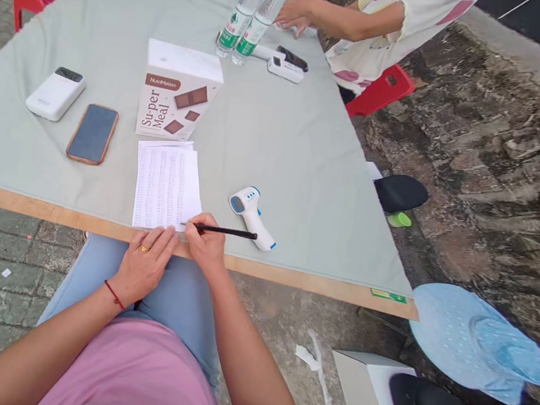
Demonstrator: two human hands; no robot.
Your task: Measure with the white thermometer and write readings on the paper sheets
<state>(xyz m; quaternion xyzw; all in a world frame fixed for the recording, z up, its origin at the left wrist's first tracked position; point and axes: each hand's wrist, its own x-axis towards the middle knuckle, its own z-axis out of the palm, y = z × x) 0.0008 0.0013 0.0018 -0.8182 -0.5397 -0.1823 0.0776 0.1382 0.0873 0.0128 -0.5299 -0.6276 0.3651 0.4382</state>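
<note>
A black pen is pinched in my right hand, its tip at the lower right part of a sheet of paper. Rows of small handwritten or printed marks fill the sheet, and another sheet's edge shows under its top. My left hand, with a ring and a red cord bracelet, lies with its fingers over the table edge at the paper's bottom. It holds nothing that I can see. Just right of the pen lies a white and blue infrared thermometer. Behind the paper stands a white NutriMotion box.
Left of the box lie a phone and a white power bank. Two water bottles stand farther back, near another white device. Two other people sit at the cloth-covered table, at far left and far right.
</note>
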